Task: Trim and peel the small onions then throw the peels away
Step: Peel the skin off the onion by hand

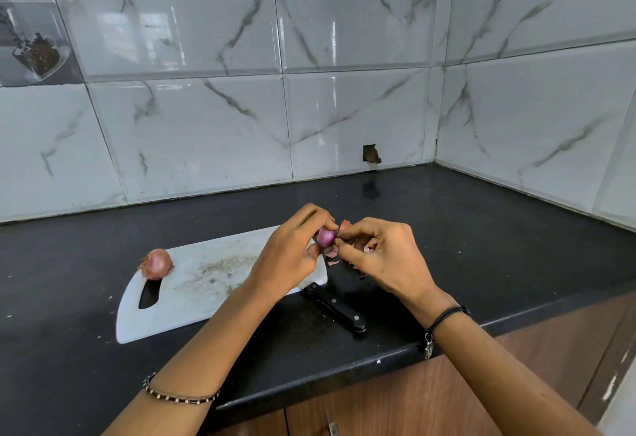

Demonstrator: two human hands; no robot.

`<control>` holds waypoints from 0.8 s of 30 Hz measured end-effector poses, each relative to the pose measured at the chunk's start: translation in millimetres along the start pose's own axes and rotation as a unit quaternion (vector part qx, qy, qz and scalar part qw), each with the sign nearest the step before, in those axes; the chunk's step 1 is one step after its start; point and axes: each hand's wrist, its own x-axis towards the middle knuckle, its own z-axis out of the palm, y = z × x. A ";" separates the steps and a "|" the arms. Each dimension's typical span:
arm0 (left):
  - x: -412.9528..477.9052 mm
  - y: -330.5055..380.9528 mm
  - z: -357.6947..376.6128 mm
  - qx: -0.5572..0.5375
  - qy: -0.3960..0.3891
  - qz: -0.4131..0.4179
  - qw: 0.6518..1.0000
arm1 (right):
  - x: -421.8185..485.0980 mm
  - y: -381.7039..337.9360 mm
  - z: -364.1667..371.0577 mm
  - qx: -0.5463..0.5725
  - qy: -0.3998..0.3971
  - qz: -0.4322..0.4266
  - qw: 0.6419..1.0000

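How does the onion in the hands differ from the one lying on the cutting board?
The held onion is glossy purple, its dry skin mostly off; the board onion wears papery brownish-pink skin with wispy ends. The held onion is gripped by the left hand while the right hand pinches at it; the board onion lies untouched at the cutting board's left end. The held onion looks smaller. Both are small reddish onions.

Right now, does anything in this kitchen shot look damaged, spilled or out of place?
Yes. A ragged broken hole gapes in the grey marble-look wall tile, just above the black stone countertop. Loose reddish onion peels lie scattered on that countertop, off the right end of the white plastic cutting board, which is expected mid-peeling.
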 end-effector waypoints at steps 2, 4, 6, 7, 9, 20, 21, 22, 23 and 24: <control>-0.9 -0.3 2.3 -0.001 -0.008 0.001 1.000 | -0.1 0.3 -0.1 0.001 -0.010 0.013 1.000; -1.5 1.7 4.1 -0.001 -0.013 -0.001 1.000 | 1.3 1.7 0.4 -0.010 -0.021 0.019 1.000; -1.8 3.2 5.8 -0.001 -0.016 0.001 1.000 | 2.5 3.1 1.3 -0.033 -0.028 0.020 0.999; -1.9 3.5 6.8 0.001 -0.018 0.003 1.000 | 2.7 3.7 1.8 -0.047 -0.028 0.020 0.998; -2.1 3.6 8.2 0.006 -0.020 0.002 1.000 | 3.6 5.0 3.2 -0.082 -0.025 0.019 0.996; 1.5 11.5 5.4 -0.062 0.041 -0.102 0.992 | 4.2 6.3 5.7 -0.096 -0.006 0.022 0.995; 2.5 13.1 4.7 -0.076 0.051 -0.111 0.990 | 3.9 6.1 4.3 -0.078 0.005 0.023 0.997; 3.0 14.9 4.2 -0.086 0.054 -0.116 0.988 | 3.3 5.6 3.1 -0.071 0.008 0.015 0.997; 3.5 16.3 4.0 -0.094 0.052 -0.121 0.987 | 3.0 4.8 2.5 -0.070 0.005 0.001 0.998; 3.7 17.6 3.6 -0.097 0.048 -0.126 0.986 | 2.6 3.9 2.4 -0.071 -0.001 -0.015 0.997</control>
